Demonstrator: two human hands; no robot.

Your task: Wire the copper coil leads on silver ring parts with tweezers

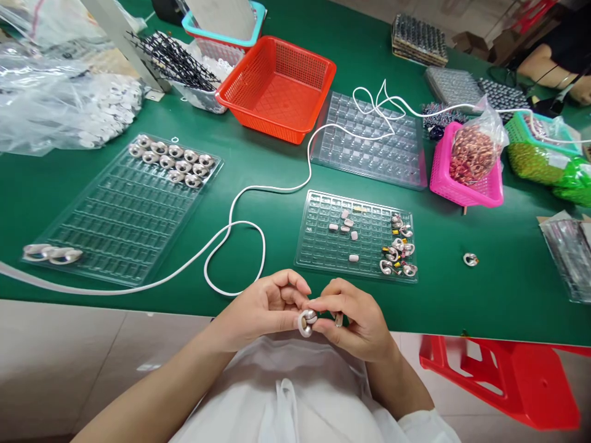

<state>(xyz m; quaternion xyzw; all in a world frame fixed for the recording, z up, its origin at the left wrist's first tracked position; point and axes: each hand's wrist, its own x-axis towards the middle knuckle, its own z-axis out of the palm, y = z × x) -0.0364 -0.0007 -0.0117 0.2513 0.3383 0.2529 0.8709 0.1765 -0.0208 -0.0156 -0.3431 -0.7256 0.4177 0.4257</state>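
Observation:
Just past the table's front edge, my left hand point(265, 311) pinches a small, shiny, silver and white ring-shaped part point(307, 323) between thumb and fingers. My right hand point(357, 320) grips the same part from the other side with thumb and index finger. Tucked in the curled fingers of that right hand is a small tan and metallic piece point(338, 319), too small to name. Beyond the hands lies a clear compartment tray point(318, 249) with several pale pink blocks point(354, 235) and, along its right side, silver parts point(398, 245) with yellow and black bits.
At left, another clear tray point(115, 215) holds rows of silver parts. A white cable point(249, 187) winds across the green table. Behind stand a red basket point(286, 92) and a pink basket point(466, 184). One loose silver part point(470, 259) lies right. A co-worker's arm point(545, 67) shows at upper right.

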